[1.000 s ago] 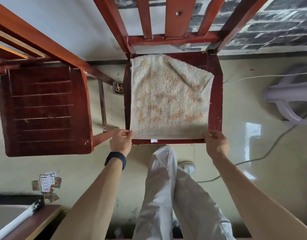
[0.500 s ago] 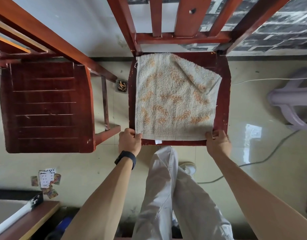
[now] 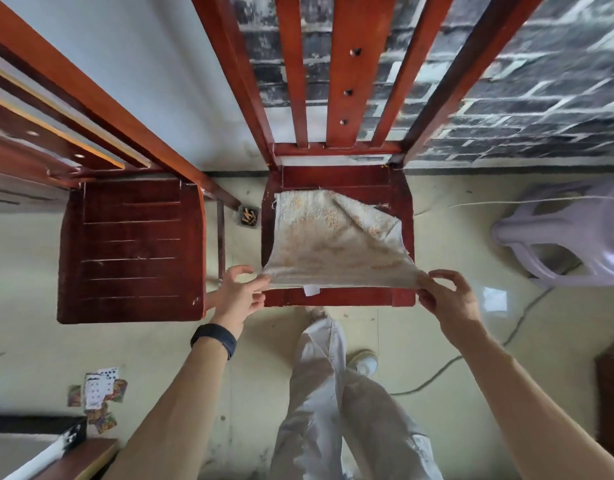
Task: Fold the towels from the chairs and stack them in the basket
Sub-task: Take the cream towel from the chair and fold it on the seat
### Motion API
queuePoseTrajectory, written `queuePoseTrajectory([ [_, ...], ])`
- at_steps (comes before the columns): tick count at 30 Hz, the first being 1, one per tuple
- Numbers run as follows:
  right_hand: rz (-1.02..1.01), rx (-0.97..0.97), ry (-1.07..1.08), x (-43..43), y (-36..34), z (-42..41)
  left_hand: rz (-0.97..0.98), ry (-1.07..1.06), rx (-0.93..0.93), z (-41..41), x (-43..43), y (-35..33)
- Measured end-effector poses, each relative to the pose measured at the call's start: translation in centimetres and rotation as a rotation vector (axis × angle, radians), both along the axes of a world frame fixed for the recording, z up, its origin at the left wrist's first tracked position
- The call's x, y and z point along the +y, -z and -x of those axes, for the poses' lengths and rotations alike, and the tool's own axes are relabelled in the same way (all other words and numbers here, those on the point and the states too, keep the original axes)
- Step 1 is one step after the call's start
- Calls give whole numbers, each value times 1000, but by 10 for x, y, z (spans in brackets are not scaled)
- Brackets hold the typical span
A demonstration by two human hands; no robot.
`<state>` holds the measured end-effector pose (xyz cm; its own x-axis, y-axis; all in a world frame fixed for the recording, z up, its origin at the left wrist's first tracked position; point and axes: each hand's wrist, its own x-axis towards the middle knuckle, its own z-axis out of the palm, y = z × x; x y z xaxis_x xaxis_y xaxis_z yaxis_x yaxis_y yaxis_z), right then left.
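Now the towel (image 3: 333, 244) is lying on the right-hand chair (image 3: 336, 176), its near edge raised. The left hand (image 3: 241, 294) and right hand (image 3: 447, 299) are each pinching a near corner, the cloth stretching away toward the chair back.

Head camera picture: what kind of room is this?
Most likely a lived-in room of a home, though I can't be sure: two wooden chairs stand on a shiny floor by a brick-pattern wall, and playing cards lie scattered there.
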<state>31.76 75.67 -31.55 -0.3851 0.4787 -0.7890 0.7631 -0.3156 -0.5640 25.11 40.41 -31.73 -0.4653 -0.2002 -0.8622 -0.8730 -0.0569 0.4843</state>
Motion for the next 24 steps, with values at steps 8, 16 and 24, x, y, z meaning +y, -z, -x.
queuePoseTrajectory([
  [8, 27, 181, 25, 25, -159, -6, -29, 206, 157, 7, 17, -177],
  [16, -108, 291, -320, 46, -237, -28, 232, 700, 379, -14, 28, -270],
  [24, -966, 481, -915, 62, -256, -39, 787, 1057, 668, -24, 38, -299],
])
